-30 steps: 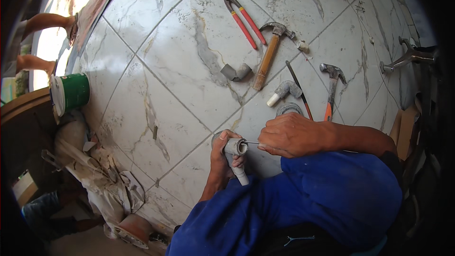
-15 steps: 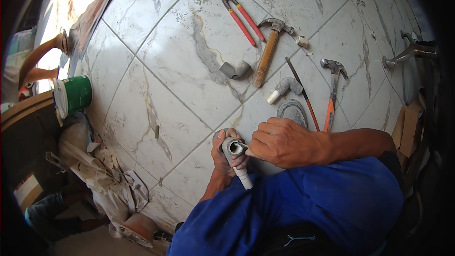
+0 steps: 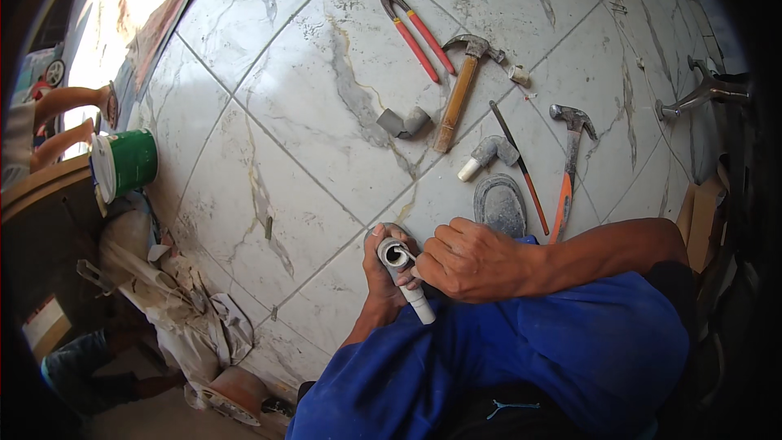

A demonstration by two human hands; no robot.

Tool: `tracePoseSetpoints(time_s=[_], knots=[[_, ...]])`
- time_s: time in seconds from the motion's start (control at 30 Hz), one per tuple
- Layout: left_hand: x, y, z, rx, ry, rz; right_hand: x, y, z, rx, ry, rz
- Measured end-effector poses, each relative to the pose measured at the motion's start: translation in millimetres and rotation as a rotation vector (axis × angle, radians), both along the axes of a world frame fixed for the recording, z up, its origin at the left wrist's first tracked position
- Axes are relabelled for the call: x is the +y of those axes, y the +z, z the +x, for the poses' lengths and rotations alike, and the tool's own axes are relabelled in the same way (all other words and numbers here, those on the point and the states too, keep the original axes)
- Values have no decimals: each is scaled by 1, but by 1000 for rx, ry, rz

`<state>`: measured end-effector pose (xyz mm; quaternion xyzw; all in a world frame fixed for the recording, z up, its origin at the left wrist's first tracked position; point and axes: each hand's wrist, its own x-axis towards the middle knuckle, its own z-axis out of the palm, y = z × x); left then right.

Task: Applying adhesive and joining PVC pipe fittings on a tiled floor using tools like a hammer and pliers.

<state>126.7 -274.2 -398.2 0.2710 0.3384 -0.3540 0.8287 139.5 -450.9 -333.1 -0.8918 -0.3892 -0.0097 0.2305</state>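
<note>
Left hand (image 3: pixel 378 273) clamps its fingers round a grey plastic pipe fitting (image 3: pixel 401 259), at six o'clock from centre! At the fitting's three o'clock, the right hand (image 3: pixel 471 261), fingers bunched, pinches a slim tool (image 3: pixel 410 254) at its mouth. Wooden-handled claw hammer (image 3: pixel 459 102) lies at one o'clock, red-handled pincers (image 3: pixel 401 23) at twelve.

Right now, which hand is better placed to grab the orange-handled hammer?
Right, probably: the left hand grips the pipe, farther off; the right hand, though busy too, is nearer the hammer.
</note>
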Motion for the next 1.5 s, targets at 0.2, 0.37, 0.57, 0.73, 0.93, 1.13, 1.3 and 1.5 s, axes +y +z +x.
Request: tracePoseSetpoints(time_s=[0.2,0.37,0.57,0.73,0.93,1.13,1.3,1.5], knots=[[1,3,2,-17,30,138,2,-6,-1,34,-48,-20],[3,10,6,-359,-94,434,-23,-6,2,173,-44,90],[1,23,3,-652,-169,779,-40,5,3,103,58,-30],[13,10,-4,-602,-4,924,-26,-1,4,-80,39,-96],[27,13,-14,-853,-28,1042,-24,-4,0,300,-1,204],[25,26,-9,-865,48,1047,-21,5,6,377,42,223],[21,22,-5,-838,77,1172,-3,6,0,186,-27,128],[20,7,-2,-697,158,1146,23,-2,-1,116,-73,81]])
